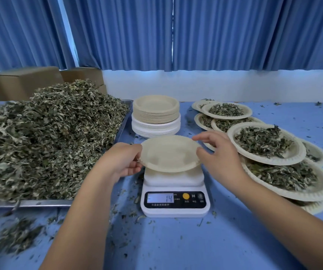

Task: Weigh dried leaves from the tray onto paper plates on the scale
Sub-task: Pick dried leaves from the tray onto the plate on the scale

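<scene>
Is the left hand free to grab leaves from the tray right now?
Probably not at once: the left hand pinches the empty plate at the scale. Once it lets go, the leaf pile lies right beside it, nothing between.

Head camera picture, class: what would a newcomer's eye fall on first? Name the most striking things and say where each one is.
A big heap of dried leaves fills the metal tray on the left. In the middle, the left hand and the right hand hold an empty paper plate by its rim over the white scale, which reads 14. On the right lie overlapping filled plates.
</scene>
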The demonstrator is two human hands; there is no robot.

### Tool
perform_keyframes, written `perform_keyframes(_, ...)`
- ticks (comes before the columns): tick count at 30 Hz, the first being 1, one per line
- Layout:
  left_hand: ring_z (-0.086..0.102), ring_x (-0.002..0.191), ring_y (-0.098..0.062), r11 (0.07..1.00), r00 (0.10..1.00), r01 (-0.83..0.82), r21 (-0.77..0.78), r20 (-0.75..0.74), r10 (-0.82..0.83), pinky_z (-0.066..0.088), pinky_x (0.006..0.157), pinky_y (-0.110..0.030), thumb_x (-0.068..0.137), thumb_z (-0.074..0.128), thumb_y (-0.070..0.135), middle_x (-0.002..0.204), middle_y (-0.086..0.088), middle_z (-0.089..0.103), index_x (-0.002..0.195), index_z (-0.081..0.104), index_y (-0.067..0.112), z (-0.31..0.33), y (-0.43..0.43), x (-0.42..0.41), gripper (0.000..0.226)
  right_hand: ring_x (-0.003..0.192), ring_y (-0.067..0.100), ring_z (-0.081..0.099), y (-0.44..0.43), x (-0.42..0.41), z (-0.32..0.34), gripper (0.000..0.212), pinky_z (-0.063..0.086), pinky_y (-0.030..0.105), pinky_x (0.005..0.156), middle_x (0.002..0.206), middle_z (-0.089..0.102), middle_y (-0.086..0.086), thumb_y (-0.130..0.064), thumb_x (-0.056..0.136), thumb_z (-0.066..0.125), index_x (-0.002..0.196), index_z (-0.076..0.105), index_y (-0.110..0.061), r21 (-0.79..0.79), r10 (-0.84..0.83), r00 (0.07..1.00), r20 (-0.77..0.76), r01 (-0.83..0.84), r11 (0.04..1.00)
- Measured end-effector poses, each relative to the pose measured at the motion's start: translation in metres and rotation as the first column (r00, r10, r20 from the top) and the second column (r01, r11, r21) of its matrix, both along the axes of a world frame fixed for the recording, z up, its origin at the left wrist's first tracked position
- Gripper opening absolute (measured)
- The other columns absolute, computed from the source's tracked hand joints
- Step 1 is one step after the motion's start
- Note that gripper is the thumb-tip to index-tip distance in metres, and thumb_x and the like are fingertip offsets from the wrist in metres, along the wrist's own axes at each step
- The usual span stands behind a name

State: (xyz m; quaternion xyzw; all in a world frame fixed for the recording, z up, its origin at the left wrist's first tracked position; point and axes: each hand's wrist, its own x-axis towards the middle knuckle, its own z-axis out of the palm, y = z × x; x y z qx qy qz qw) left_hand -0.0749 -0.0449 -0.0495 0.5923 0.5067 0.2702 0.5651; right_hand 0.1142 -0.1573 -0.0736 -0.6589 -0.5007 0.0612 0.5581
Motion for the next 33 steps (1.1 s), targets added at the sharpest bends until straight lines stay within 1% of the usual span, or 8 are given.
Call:
perform_keyframes(4, 0.054, 0.044, -0.012, 0.995, 0.986, 0.102, -0.006, -0.131, -0.102, 0.052, 0.052, -0.024, 0.085, 0.047, 0.007, 0.054, -0.001, 0.058, 0.075, 0.055, 0.008, 0.002, -0.002, -0.007, 0.012, 0.1, -0.003, 0.054, 0.001, 0.005, -0.004, 0.037, 0.042, 0.015, 0.086, 0.12, 0.054, -0.004, 0.001, 0.083, 0.058, 0.09, 0.063, -0.035, -0.059, -0.007, 0.999, -0.046, 0.004, 0.998)
perform_keyframes(7, 0.057, 0.042, -0.01, 0.989, 0.965, 0.149, -0.014, -0.216, -0.148, 0.058, 0.06, -0.026, 0.087, 0.044, 0.007, 0.052, -0.001, 0.06, 0.079, 0.059, 0.005, 0.003, -0.005, -0.008, 0.017, 0.099, -0.006, 0.053, 0.001, 0.005, -0.007, 0.035, 0.039, 0.01, 0.083, 0.121, 0.053, -0.003, 0.001, 0.083, 0.058, 0.093, 0.063, -0.031, -0.075, 0.012, 1.0, -0.009, -0.013, 0.997)
perform_keyframes(11, 0.05, 0.034, -0.006, 0.992, 0.965, 0.12, 0.04, -0.238, -0.107, 0.059, 0.076, -0.033, 0.085, 0.043, 0.005, 0.038, 0.006, 0.049, 0.065, 0.05, 0.011, 0.004, -0.006, -0.005, 0.022, 0.099, -0.001, 0.057, 0.003, 0.006, -0.008, 0.033, 0.041, 0.013, 0.086, 0.121, 0.052, -0.001, 0.001, 0.083, 0.058, 0.091, 0.063, -0.031, -0.069, -0.006, 1.0, -0.018, 0.004, 0.998)
perform_keyframes(15, 0.05, 0.034, -0.004, 0.994, 0.979, 0.085, 0.067, -0.193, -0.071, 0.06, 0.067, -0.028, 0.085, 0.042, 0.004, 0.037, 0.008, 0.05, 0.063, 0.048, 0.012, 0.004, -0.006, -0.004, 0.025, 0.1, 0.001, 0.059, 0.004, 0.007, -0.01, 0.033, 0.045, 0.019, 0.09, 0.12, 0.053, 0.001, 0.001, 0.085, 0.057, 0.089, 0.063, -0.031, -0.083, 0.0, 1.0, -0.017, -0.001, 0.997)
perform_keyframes(19, 0.051, 0.035, -0.005, 0.994, 0.981, 0.077, 0.076, -0.184, -0.062, 0.059, 0.071, -0.031, 0.086, 0.043, 0.006, 0.038, 0.009, 0.05, 0.064, 0.048, 0.012, 0.002, -0.003, -0.005, 0.023, 0.101, 0.003, 0.06, 0.004, 0.008, -0.011, 0.029, 0.045, 0.021, 0.092, 0.118, 0.054, 0.0, -0.001, 0.087, 0.058, 0.091, 0.065, -0.029, -0.103, 0.011, 1.0, -0.001, -0.011, 0.995)
perform_keyframes(25, 0.067, 0.057, -0.015, 0.997, 0.989, 0.065, 0.031, -0.134, -0.061, 0.058, 0.059, -0.026, 0.091, 0.046, 0.015, 0.082, -0.007, 0.071, 0.095, 0.062, 0.006, 0.002, -0.002, -0.006, 0.019, 0.11, 0.005, 0.05, 0.004, 0.003, -0.009, 0.016, 0.043, 0.03, 0.099, 0.112, 0.053, -0.007, -0.017, 0.091, 0.059, 0.091, 0.065, -0.032, -0.065, 0.003, 1.0, 0.016, -0.002, 0.998)
perform_keyframes(28, 0.066, 0.053, -0.013, 0.998, 0.994, 0.015, 0.063, -0.111, -0.008, 0.055, 0.049, -0.022, 0.094, 0.042, 0.014, 0.083, -0.008, 0.07, 0.098, 0.061, 0.005, 0.0, 0.0, -0.005, 0.022, 0.115, 0.005, 0.048, 0.004, 0.001, -0.009, 0.015, 0.039, 0.035, 0.105, 0.111, 0.053, -0.011, -0.019, 0.093, 0.056, 0.095, 0.068, -0.028, -0.054, 0.012, 0.999, 0.031, -0.01, 0.998)
perform_keyframes(33, 0.064, 0.054, -0.014, 0.992, 0.984, -0.053, 0.115, -0.165, 0.072, 0.055, 0.054, -0.024, 0.091, 0.045, 0.014, 0.08, -0.007, 0.065, 0.087, 0.06, 0.004, -0.002, 0.006, -0.005, 0.018, 0.114, 0.001, 0.045, 0.004, 0.001, -0.01, 0.019, 0.037, 0.032, 0.105, 0.111, 0.056, -0.01, -0.018, 0.094, 0.053, 0.091, 0.068, -0.03, -0.03, 0.011, 1.0, 0.026, -0.01, 1.0)
